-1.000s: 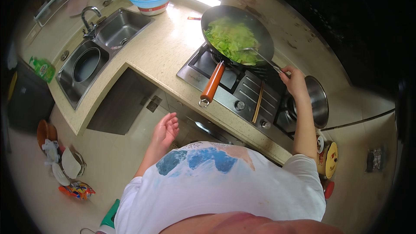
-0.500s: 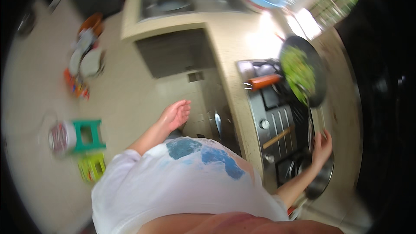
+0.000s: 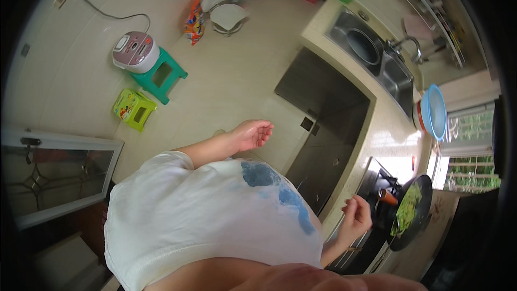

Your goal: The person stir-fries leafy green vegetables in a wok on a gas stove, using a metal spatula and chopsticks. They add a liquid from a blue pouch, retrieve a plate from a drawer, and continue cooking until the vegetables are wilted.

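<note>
My left hand (image 3: 253, 135) is held out in front of my white shirt, palm partly showing, fingers loosely bent and nothing in them. On the other side my right hand (image 3: 356, 216) hangs by the counter edge, its fingers loosely curled with nothing visible in them. It is nearest the gas stove (image 3: 371, 196). A dark wok (image 3: 425, 199) holding chopped green vegetables (image 3: 408, 207) sits over the far burner. Its reddish-brown handle (image 3: 387, 197) points toward me, apart from my right hand.
The counter (image 3: 371, 129) bends round to a double sink (image 3: 397, 83) with a basin in it. A blue colander (image 3: 434, 112) stands by the window. On the floor, a rice cooker (image 3: 134, 52) rests on a green stool (image 3: 161, 77), beside a smaller lime stool (image 3: 134, 109). A glass-paned door (image 3: 64, 172) stands left.
My view has swung left, bringing the door and rice cooker in and shifting the stove rightward. My right hand has drawn away from the utensil handle beside the wok. My left hand stays empty.
</note>
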